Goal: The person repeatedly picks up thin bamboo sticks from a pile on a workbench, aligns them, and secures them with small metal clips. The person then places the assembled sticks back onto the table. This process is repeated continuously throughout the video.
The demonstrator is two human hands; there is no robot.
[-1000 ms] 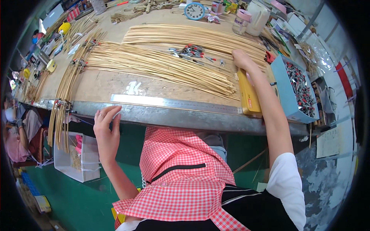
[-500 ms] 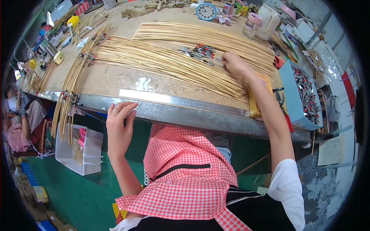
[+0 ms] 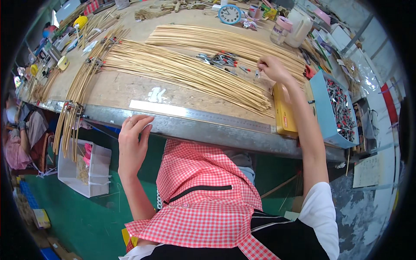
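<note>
My right hand [image 3: 274, 69] reaches over the table with its fingers pinched on a small metal clip [image 3: 257, 73]. Just left of it lies a loose heap of metal clips [image 3: 223, 60] with red and black tips. The heap rests between two long bundles of thin, straw-coloured sticks: a far bundle [image 3: 208, 38] and a near bundle [image 3: 182, 71]. My left hand [image 3: 131, 145] hovers by the table's front edge, thumb and bent fingers apart, holding nothing I can see. Close to it, a steel ruler [image 3: 199, 114] lies along that edge.
At the right stand a blue box [image 3: 323, 99] full of clips and a yellow case [image 3: 284, 110]. Clipped stick bundles [image 3: 71, 117] overhang the table's left front edge. A blue clock [image 3: 229, 14] and a lidded jar [image 3: 281, 29] stand farther back. Below hangs or stands a white bin [image 3: 99, 169].
My right hand has drawn slightly right, away from the clip heap, and a clip now shows at its fingertips. My left hand keeps nearly the same pose.
</note>
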